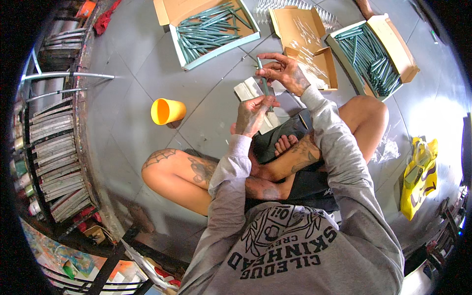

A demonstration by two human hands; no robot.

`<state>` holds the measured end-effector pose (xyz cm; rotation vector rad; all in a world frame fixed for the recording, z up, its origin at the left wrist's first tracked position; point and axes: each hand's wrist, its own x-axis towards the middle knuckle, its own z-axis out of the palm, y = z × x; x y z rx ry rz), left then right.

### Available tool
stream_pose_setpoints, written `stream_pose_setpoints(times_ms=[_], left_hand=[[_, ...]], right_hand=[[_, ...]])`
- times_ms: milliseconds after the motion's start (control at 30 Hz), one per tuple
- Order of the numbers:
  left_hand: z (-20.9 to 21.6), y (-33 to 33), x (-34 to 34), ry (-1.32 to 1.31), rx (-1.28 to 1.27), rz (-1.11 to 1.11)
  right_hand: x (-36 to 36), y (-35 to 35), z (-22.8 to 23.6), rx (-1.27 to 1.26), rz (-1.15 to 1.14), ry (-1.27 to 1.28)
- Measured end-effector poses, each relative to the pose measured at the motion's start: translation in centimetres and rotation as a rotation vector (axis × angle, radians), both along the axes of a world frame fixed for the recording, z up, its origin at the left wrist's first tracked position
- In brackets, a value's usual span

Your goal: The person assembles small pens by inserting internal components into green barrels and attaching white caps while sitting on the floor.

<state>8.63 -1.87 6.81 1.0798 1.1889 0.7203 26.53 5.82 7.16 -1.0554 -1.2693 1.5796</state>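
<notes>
A slim teal pen (264,81) is held nearly upright between my two hands, in front of my crossed legs. My left hand (251,116) is closed around its lower end. My right hand (286,73) pinches the pen higher up, with its fingers curled. Under my hands lies a pale, flat block (248,89) on the floor, partly hidden by them. Ahead to the left, an open carton (220,47) holds many similar teal pens. A second carton (407,59) of them stands to the right. Between the two, a brown box (285,27) has small clear pieces in it.
An orange-yellow cup (168,111) lies on its side on the grey tiled floor (142,64) to the left. Rows of clear pieces (295,7) stand behind the brown box. A yellow bag (419,179) is at the right. Racks of stacked frames (58,152) line the left side.
</notes>
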Motion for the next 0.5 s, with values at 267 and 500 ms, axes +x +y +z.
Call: stream_pose_setpoints(times_ms=[267,500], left_hand=[[0.6,-0.1,-0.4,-0.001,-0.029,-0.056],[0.7,0.7,-0.9,-0.187,-0.070,0.382]], right_hand=[[-0.3,0.4,0.6,-0.176,0.057,0.198],[-0.8,-2.4,-1.2,0.140,0.028,-0.381]])
